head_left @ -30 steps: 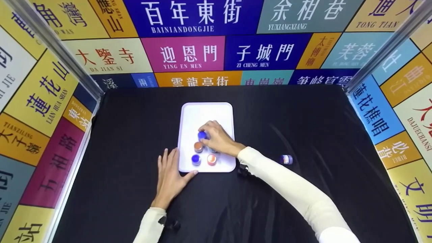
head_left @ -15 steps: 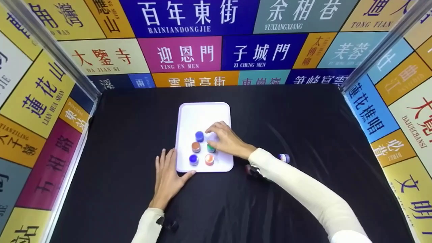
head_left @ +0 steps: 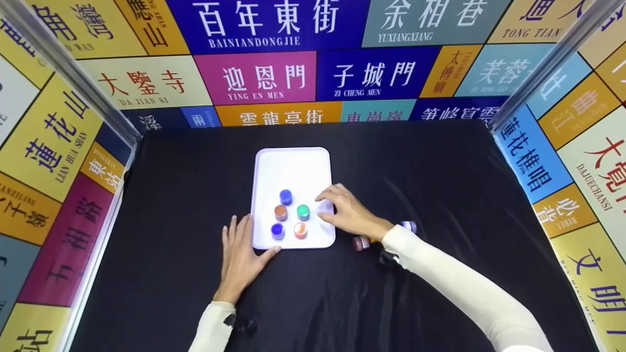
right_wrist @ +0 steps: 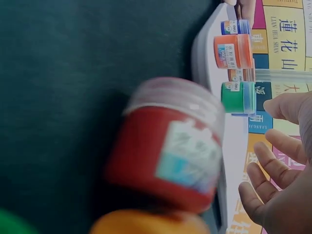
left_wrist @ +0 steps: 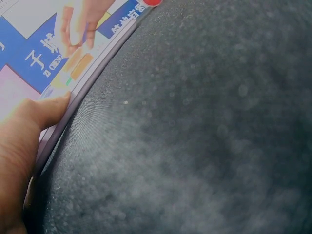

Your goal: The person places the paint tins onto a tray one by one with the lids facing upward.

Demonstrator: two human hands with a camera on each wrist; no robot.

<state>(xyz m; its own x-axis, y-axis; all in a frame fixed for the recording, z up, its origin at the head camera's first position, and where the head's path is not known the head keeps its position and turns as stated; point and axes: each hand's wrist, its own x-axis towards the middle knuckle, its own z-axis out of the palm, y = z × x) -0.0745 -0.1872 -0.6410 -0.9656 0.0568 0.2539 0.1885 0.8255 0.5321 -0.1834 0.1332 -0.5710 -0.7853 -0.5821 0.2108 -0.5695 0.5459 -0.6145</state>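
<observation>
A white tray (head_left: 293, 166) bears several small paint jars: a blue jar (head_left: 285, 197) farthest back, a brown jar (head_left: 280, 212) beside a green jar (head_left: 303, 211), and a dark blue jar (head_left: 278, 231) beside an orange-red jar (head_left: 300, 230) in front. My left hand (head_left: 239, 256) rests at the tray's front left corner, fingers straight along the side; the thumb touches the rim in the left wrist view. Over the tray's right edge hovers my right hand (head_left: 349, 210), fingers relaxed and apart, holding nothing. In the right wrist view it shows (right_wrist: 282, 170) past the green jar.
Right of the tray, a red paint jar (right_wrist: 165, 141) lies on the black cloth with an orange jar (right_wrist: 146, 223) next to it. A purple-blue jar (head_left: 409, 226) sits farther right, partly behind the sleeve. Printed panels (head_left: 264, 76) enclose the table's back and sides.
My right hand has let go of the blue jar, leaving it on the tray, and moved right to the tray's edge, uncovering the green jar. My left hand stays at the corner.
</observation>
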